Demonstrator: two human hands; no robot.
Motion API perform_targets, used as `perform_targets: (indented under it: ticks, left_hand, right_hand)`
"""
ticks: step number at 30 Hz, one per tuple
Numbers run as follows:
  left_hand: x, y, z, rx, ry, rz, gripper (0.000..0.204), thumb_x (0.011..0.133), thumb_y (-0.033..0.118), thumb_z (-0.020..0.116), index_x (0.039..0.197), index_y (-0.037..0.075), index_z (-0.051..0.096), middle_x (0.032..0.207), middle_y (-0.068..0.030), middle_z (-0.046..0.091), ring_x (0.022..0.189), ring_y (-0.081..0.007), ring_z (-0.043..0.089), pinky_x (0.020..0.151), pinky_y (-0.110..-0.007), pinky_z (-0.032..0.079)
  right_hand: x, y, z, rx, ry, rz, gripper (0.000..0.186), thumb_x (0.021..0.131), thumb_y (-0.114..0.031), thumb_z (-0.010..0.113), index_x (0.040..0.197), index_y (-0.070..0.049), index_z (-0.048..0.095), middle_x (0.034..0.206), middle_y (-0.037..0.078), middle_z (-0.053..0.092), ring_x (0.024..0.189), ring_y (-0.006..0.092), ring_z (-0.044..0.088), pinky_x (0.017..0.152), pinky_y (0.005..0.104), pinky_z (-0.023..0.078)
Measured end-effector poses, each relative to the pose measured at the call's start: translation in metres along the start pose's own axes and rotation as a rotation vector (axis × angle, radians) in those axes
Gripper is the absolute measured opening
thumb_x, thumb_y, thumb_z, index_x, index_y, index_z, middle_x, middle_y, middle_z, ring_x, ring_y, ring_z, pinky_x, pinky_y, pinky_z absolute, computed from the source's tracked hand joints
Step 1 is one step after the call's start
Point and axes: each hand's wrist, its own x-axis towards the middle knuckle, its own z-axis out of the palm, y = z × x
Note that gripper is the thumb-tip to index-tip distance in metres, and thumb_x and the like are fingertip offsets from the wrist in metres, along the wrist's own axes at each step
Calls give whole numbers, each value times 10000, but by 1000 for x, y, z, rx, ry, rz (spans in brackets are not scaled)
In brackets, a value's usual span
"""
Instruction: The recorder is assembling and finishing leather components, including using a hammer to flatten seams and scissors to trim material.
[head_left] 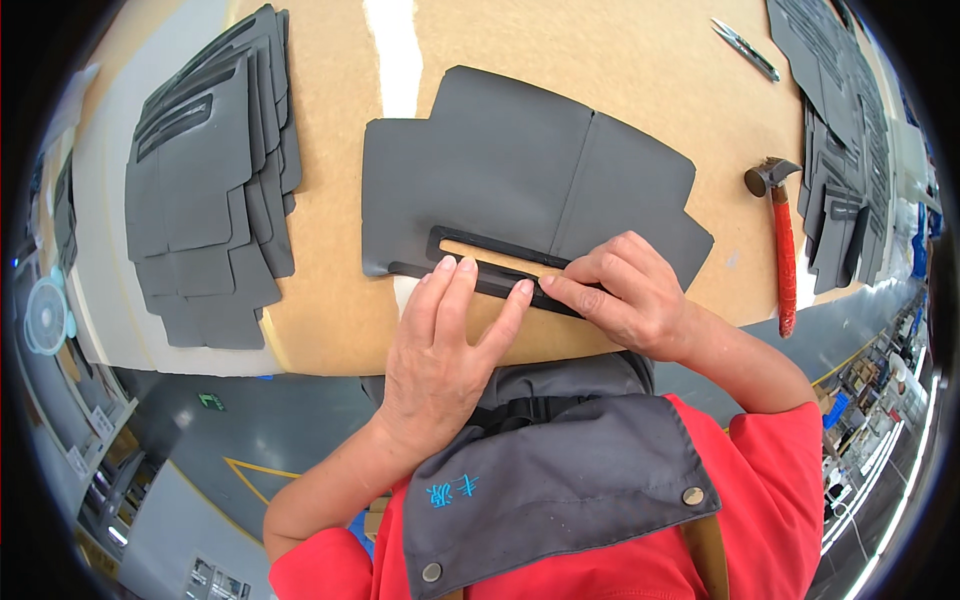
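Note:
A dark grey flat panel (510,150) with notched corners lies on the table, a seam running across its right part. Near its front edge a long slot with a black rim (440,240) shows the tan table through it. My left hand (435,350) rests with outstretched fingers on the black strip in front of the slot. Closed in a pinch, my right hand (630,300) grips the panel's black edging at the slot's right end. Both hands' fingertips are close together there, and the right fingers partly hide what they pinch.
A stack of similar grey panels (200,200) lies at the left, another pile (840,150) at the far right. Between the panel and the right pile lies a hammer (783,250) with a red handle. Small thread snips (745,48) lie further back. The table's front edge (330,365) is just before me.

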Motion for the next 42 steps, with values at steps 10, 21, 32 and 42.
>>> perform_targets:
  ticks: [10,21,32,42]
  left_hand:
    - [-2,0,3,6,6,7,527,884,-2,632,1371,199,655,1370,-200,501,1320,-354,479,1049,-434,531]
    - [-1,1,3,31,8,13,529,880,3,638,1372,195,654,1389,-211,494,1313,-368,489,1050,-436,535]
    - [-1,8,9,-12,64,-19,629,826,-32,657,1408,205,637,1380,-223,486,1300,-407,490,1041,-468,527]
    - [-4,7,14,40,54,-10,694,792,-60,647,1430,212,619,1380,-235,475,1304,-423,477,1054,-459,523]
  right_hand:
    - [1,2,-4,44,-32,-32,333,758,-71,726,1083,-4,738,942,56,639,801,193,606,655,324,483]
    - [0,5,-3,-4,-21,-144,384,749,-73,712,1101,80,729,936,107,631,778,226,607,653,340,497]
    - [1,3,-2,-154,-5,-292,387,707,-68,729,1065,79,727,936,118,616,781,227,613,638,337,524]
    - [-5,8,6,-118,85,-279,383,716,-62,726,1078,61,735,944,107,622,787,219,616,643,331,533]
